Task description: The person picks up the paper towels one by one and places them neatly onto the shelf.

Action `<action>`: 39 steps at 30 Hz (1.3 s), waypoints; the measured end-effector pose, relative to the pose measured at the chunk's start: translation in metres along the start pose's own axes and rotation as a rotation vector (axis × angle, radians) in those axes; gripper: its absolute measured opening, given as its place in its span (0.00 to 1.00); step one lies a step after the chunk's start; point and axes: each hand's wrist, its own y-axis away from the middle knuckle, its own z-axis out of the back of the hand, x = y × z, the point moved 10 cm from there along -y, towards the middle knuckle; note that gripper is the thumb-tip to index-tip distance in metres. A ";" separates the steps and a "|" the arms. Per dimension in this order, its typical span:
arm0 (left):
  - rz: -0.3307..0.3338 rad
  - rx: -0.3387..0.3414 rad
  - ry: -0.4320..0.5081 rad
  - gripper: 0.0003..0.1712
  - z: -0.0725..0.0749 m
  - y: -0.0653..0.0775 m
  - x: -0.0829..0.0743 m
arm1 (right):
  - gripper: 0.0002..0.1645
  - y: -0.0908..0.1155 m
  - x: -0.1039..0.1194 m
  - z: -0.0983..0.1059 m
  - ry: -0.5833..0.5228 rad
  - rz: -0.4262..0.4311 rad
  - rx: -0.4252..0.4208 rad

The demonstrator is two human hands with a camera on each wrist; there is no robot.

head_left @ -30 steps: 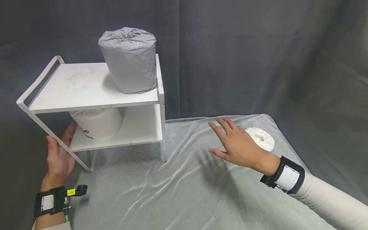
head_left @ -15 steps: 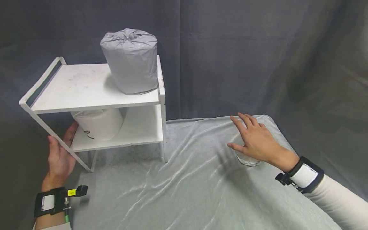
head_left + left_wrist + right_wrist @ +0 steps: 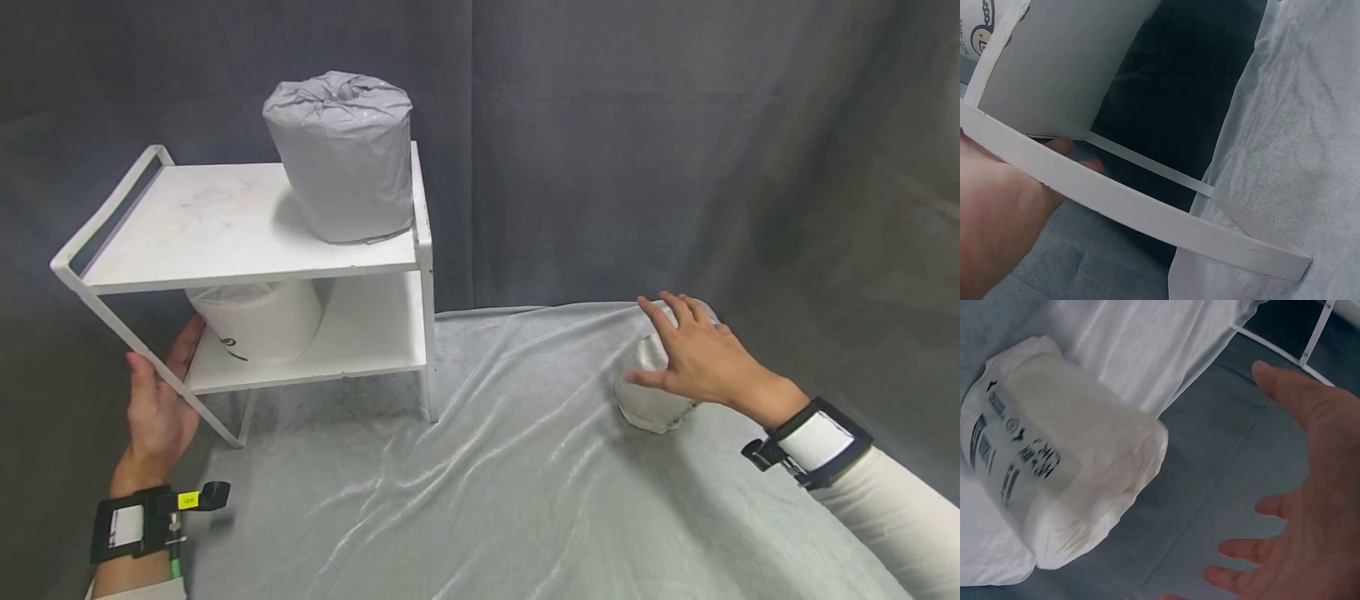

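Note:
My left hand [image 3: 161, 417] grips the left leg of a white two-tier shelf rack [image 3: 202, 221], thumb on the near side and fingers behind. In the left wrist view, fingertips [image 3: 1090, 165] show past the white frame. One wrapped toilet roll [image 3: 345, 162] stands upright at the right end of the upper shelf. Another wrapped toilet roll [image 3: 258, 325] sits on the lower shelf, its top partly hidden. At the right, my right hand [image 3: 705, 358] hovers with spread fingers over a third wrapped toilet roll [image 3: 656, 408], partly covering it. The right wrist view shows that roll's printed wrapper [image 3: 1066, 456] apart from the fingers.
A grey velvety cloth [image 3: 420, 500] covers the table, with its back edge [image 3: 525, 309] behind the hands. Dark grey curtains [image 3: 600, 150] hang at the back and sides. Both wrists wear black straps with cameras.
My right hand has moved right, from left of the third toilet roll to over it, and more of the roll's side shows now. The left hand and the rack stay nearly still.

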 end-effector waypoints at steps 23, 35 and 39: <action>0.005 0.015 -0.022 0.49 0.000 0.001 -0.001 | 0.72 0.006 -0.048 -0.049 -0.134 -0.077 0.172; 0.005 -0.002 -0.016 0.49 0.000 0.001 -0.001 | 0.71 0.006 -0.058 -0.066 -0.166 -0.091 0.208; 0.003 0.003 -0.001 0.49 0.000 0.000 -0.001 | 0.72 0.005 -0.058 -0.071 -0.183 -0.089 0.216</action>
